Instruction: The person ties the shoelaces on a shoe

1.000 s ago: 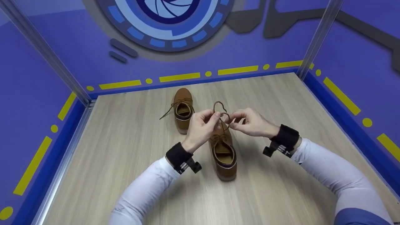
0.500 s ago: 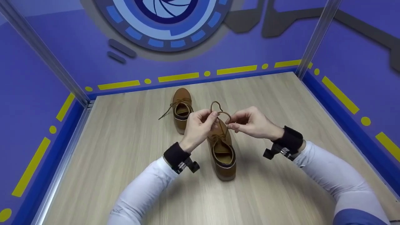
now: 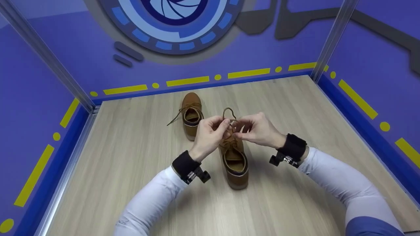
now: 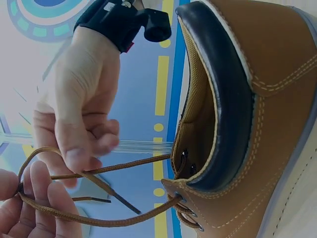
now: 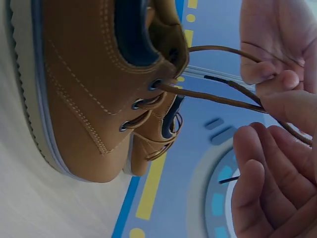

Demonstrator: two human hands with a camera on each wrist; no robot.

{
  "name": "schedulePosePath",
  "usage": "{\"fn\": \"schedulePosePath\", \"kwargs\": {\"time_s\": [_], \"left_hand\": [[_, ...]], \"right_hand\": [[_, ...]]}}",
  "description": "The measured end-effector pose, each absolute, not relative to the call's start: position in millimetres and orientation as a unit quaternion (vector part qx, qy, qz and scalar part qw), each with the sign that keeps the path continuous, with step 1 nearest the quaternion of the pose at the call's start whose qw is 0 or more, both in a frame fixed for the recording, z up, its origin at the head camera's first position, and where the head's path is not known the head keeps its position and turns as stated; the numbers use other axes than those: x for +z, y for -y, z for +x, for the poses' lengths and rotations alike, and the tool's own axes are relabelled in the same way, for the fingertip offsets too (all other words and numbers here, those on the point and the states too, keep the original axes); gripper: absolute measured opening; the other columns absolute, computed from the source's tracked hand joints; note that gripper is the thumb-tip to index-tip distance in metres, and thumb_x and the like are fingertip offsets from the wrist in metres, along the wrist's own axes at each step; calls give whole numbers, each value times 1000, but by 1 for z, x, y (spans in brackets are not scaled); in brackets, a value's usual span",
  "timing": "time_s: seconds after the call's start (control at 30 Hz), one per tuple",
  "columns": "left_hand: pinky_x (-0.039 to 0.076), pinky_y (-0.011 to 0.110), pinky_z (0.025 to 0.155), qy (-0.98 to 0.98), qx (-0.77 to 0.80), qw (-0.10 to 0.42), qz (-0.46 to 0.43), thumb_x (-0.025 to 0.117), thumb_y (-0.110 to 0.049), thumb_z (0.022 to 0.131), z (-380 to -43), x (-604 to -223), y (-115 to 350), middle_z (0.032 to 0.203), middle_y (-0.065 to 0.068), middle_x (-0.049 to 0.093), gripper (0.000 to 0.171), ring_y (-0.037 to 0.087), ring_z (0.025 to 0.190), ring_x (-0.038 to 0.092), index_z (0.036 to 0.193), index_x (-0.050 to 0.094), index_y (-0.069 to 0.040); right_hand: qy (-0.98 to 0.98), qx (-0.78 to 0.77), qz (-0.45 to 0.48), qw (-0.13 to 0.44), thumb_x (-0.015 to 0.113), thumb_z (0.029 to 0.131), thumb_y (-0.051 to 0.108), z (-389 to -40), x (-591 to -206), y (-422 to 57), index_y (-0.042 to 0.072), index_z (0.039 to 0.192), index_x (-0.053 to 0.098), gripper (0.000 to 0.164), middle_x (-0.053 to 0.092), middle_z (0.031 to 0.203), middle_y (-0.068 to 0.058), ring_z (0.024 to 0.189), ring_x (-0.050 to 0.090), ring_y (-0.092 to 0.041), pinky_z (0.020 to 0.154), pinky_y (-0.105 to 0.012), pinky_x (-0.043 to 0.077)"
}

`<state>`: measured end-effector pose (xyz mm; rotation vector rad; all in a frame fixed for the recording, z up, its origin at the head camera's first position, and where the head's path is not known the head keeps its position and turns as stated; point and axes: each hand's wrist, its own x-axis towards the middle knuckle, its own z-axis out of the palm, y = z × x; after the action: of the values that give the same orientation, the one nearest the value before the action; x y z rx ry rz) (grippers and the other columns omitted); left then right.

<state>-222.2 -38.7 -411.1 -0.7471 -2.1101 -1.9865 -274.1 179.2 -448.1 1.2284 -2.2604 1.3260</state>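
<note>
A brown ankle-high lace-up shoe (image 3: 238, 179) stands on the wooden board, toe pointing away, with a dark padded collar. Over its toe end, my left hand (image 3: 210, 132) pinches the brown shoelace (image 4: 99, 224) between thumb and fingers, where the strands cross. My right hand (image 3: 259, 129) is right beside it, its thumb and bent fingers pinching a strand near the dark lace tip (image 4: 131, 206). A loop of lace rises above both hands in the head view. Two strands run taut from the shoe's eyelets (image 5: 155, 85) to the fingers.
A matching brown shoe (image 3: 191, 130) stands farther back to the left, its lace trailing to one side. Purple-blue panels (image 3: 229, 49) with yellow marks enclose the wooden board (image 3: 131, 164) at the back and sides.
My right hand first drew slightly right, widening the lace loop, then came back left against the left hand, and that loop narrowed. The left hand and both shoes stay nearly in place.
</note>
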Motion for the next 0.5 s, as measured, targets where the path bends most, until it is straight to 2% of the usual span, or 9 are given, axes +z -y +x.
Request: {"fn": "schedulePosePath", "kwargs": {"time_s": [0.1,0.2,0.27,0.37,0.43,0.5], "left_hand": [[59,56,63,703,-664,69,-245,60,3,105,-224,-414,38,84,39,67,22,54,69,64,95,68,21],[56,65,64,706,-661,69,-244,59,2,106,-230,-423,37,83,38,68,24,55,69,64,95,69,21],[54,70,66,709,-658,69,-244,59,2,106,-234,-429,37,83,37,69,24,57,70,64,95,69,21],[54,70,66,710,-658,68,-243,60,-1,106,-238,-436,36,83,35,70,24,57,71,65,97,71,17],[55,69,66,708,-661,65,-242,62,-4,106,-238,-437,37,85,32,72,23,55,71,67,99,74,14],[56,67,65,704,-664,64,-243,64,-7,106,-239,-439,38,86,30,73,22,53,71,68,101,75,11]], "right_hand": [[793,432,414,117,89,84,5,-277,-452,-177,9,93,81,13,78,78,-1,60,71,-21,54,-26,57],[817,403,397,111,87,87,16,-277,-455,-175,15,85,82,6,74,70,5,53,64,-13,49,-18,48],[831,392,382,100,84,90,20,-277,-457,-173,16,79,80,12,67,62,10,48,55,-6,44,-17,38],[840,402,360,66,77,94,19,-276,-460,-171,15,69,74,25,52,55,13,44,39,1,44,-18,26],[832,432,347,27,72,100,18,-274,-460,-169,9,69,70,31,48,57,11,47,35,1,47,-19,25],[816,472,334,-13,67,104,17,-273,-460,-167,4,74,69,33,51,61,6,51,39,-2,50,-19,28]]}}
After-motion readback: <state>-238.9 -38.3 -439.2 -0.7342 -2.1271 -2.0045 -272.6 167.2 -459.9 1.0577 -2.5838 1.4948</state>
